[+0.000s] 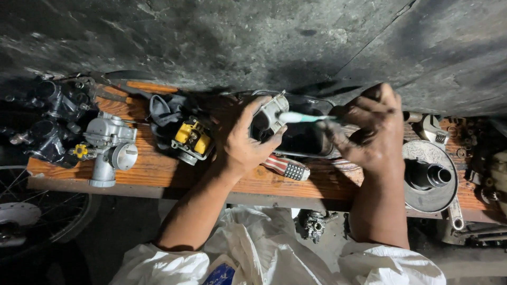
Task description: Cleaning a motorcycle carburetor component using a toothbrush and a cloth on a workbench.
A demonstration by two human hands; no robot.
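My left hand (244, 141) grips a small grey metal engine part (270, 113) over a dark tray (306, 140) on the wooden workbench (158, 171). My right hand (372, 132) holds a toothbrush (302, 117) with a pale blue-green handle, its head against the metal part. A red and white striped tool handle (287, 168) lies on the bench just below my left hand.
A silver carburettor (110, 146) with a yellow knob and dark engine parts (47, 124) sit at the left. A yellow-topped part (193, 138) lies beside a black rag. A round clutch-like disc (429, 177) and wrench stand at right. A spoked wheel (31, 216) is below left.
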